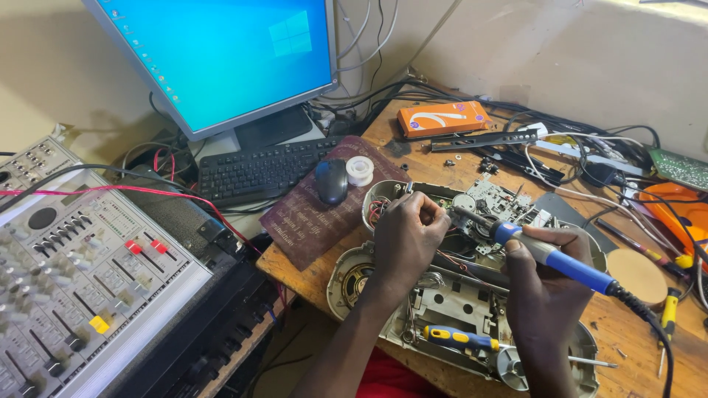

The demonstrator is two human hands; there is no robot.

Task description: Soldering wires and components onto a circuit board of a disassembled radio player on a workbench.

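bare wood (509,96) behind opened player (457,295) passable; cable tangle (590,158) blocks right, mouse (332,180) and solder reel (360,170) crowd left.

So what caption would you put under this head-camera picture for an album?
Right hand holds a blue soldering iron over an opened radio; left hand pinches something small.

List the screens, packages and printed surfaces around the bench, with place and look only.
Monitor: back left, tilted flat screen, bright blue desktop, grey frame.
Orange box: back of the bench, flat rectangle, white swirl on top.
Mouse pad: beside the keyboard, maroon rectangle with pale script, under the mouse.
Mixer: far left, grey panel of faders with red and yellow caps.
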